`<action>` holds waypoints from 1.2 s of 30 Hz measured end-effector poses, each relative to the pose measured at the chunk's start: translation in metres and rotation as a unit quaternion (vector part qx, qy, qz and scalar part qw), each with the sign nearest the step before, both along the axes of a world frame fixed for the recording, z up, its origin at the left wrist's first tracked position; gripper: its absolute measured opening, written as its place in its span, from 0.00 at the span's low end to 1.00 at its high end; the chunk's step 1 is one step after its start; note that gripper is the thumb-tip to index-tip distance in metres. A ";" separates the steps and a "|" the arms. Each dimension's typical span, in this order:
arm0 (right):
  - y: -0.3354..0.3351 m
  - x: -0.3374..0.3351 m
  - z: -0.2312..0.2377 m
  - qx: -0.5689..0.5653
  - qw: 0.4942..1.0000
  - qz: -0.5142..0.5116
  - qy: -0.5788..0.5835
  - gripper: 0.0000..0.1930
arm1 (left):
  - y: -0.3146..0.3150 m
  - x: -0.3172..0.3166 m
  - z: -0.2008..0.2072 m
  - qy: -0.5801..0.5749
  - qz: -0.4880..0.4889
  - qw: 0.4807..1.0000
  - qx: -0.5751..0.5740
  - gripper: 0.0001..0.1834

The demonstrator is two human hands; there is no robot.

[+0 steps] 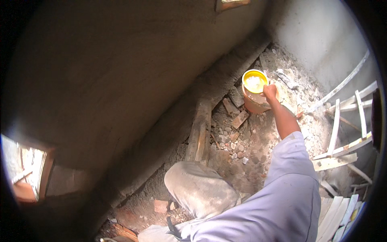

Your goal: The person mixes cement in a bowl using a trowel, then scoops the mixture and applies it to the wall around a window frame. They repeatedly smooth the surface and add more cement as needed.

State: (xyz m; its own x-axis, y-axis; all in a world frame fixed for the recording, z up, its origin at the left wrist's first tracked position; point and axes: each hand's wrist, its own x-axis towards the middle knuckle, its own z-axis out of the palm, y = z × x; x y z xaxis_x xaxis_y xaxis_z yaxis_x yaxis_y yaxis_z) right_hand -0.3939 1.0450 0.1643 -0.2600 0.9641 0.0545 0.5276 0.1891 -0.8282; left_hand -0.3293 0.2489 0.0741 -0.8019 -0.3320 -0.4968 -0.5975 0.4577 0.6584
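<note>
My right hand [270, 91] is closed on the near right side of a yellow mug [244, 84] with a pale rim. Something bright and pale shows inside the mug, but glare hides what it is. Just beneath it stands a pinkish-orange bucket [254, 107], with murky brownish contents partly in sight. From this view I cannot tell whether the mug touches the bucket. The right arm, in a light lavender sleeve, reaches far forward. My left hand is out of the picture.
Broken bricks [240, 119], stones and rubble surround the bucket. A wooden post [200, 133] lies along the base of the dark wall [133, 80]. To the right are pale wooden strips in a frame [335, 129] and stacked boards [334, 213]. My dusty knee [199, 187] is bent in front.
</note>
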 end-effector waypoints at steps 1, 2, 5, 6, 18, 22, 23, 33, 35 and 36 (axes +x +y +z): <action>-0.028 -0.010 0.013 -0.008 0.999 0.044 0.009 0.21 | -0.024 0.009 0.008 0.014 0.042 0.999 0.002 0.44; -0.052 -0.016 0.023 -0.017 0.996 0.087 0.015 0.22 | -0.048 0.020 0.014 0.028 0.089 0.996 0.004 0.44; -0.099 -0.037 0.036 0.002 0.978 0.210 -0.003 0.22 | -0.124 0.056 0.031 0.060 0.238 0.969 0.009 0.44; -0.104 -0.042 0.029 0.035 0.970 0.240 -0.017 0.22 | -0.150 0.072 0.033 0.067 0.292 0.954 0.014 0.44; -0.490 -0.086 0.077 -0.115 0.779 0.611 -0.085 0.25 | -0.341 0.184 0.037 0.194 0.735 0.649 0.026 0.52; -0.639 -0.060 0.101 -0.102 0.673 0.727 -0.092 0.25 | -0.377 0.215 -0.022 0.091 0.763 0.607 -0.202 0.46; -0.666 -0.057 0.104 -0.099 0.659 0.740 -0.086 0.25 | -0.380 0.211 -0.030 0.093 0.768 0.605 -0.188 0.44; -0.949 0.023 0.096 -0.054 0.474 0.877 -0.054 0.20 | -0.373 0.198 -0.043 0.115 0.790 0.585 -0.145 0.31; -0.994 0.058 0.100 -0.014 0.478 0.877 -0.053 0.21 | -0.378 0.201 -0.047 0.114 0.792 0.579 -0.159 0.29; -1.011 0.065 0.094 0.014 0.467 0.884 -0.035 0.21 | -0.378 0.201 -0.048 0.111 0.792 0.578 -0.164 0.29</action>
State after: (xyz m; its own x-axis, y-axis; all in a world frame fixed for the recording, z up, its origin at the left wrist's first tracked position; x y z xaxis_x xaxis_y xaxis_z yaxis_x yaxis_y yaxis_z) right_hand -0.3287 0.0335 0.2581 -0.6501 -0.7598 -0.0084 -0.4466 0.3910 -0.8048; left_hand -0.1281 -0.1294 0.0263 0.6042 -0.7839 -0.1428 -0.3557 -0.4257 0.8320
